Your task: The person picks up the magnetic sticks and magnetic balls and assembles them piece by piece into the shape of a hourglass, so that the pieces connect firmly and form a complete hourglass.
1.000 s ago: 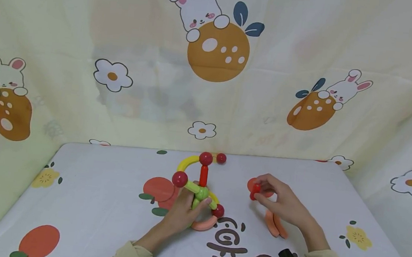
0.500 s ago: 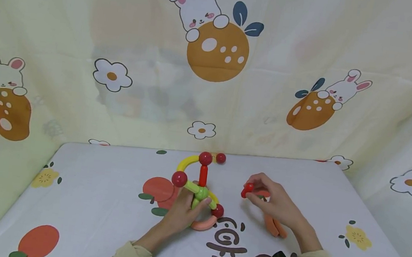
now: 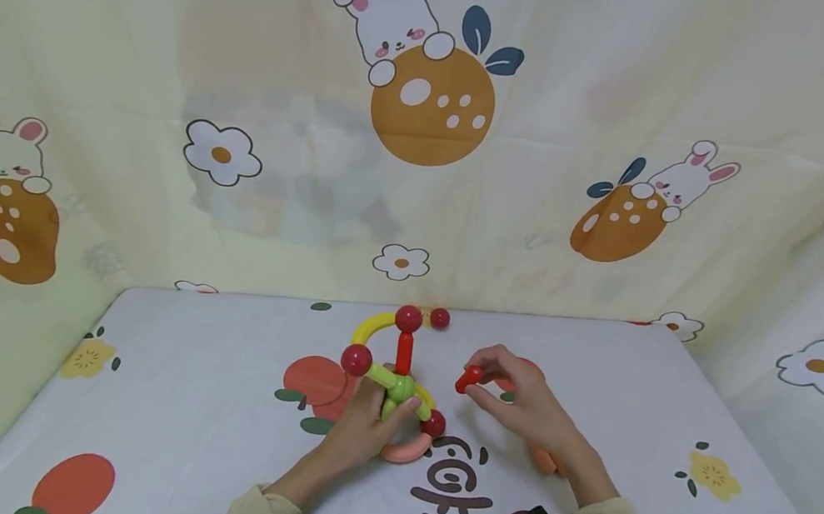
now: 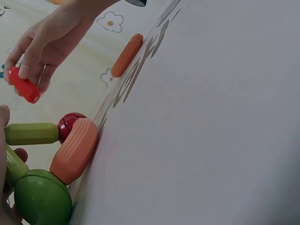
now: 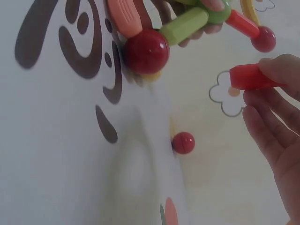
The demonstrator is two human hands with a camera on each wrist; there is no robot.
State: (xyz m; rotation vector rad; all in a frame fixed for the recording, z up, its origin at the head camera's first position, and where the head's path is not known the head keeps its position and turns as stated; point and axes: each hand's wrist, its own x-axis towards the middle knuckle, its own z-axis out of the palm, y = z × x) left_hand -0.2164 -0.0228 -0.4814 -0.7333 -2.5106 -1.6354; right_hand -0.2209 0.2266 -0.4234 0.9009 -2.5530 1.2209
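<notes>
My left hand (image 3: 365,420) grips a structure of toy rods and balls around its light green ball (image 3: 402,387) and rods. A red rod (image 3: 404,353) rises from that ball to a dark red ball (image 3: 409,319), and a yellow curved rod (image 3: 373,326) links it to another dark red ball (image 3: 357,360). Low on the structure, a salmon curved rod (image 4: 76,151) meets a green ball (image 4: 43,197) in the left wrist view. Just right of the structure, apart from it, my right hand (image 3: 521,394) pinches a short red rod (image 3: 469,379) between thumb and fingers.
Orange curved rods (image 3: 545,460) lie on the table beneath my right forearm, partly hidden. A loose red ball (image 3: 439,318) rests at the table's back edge, beside a yellow piece. A printed curtain (image 3: 273,217) hangs behind the white table (image 3: 201,402).
My right hand has moved left with the red rod, closer to the structure, and the rod has tilted. The left hand and the structure stay in place.
</notes>
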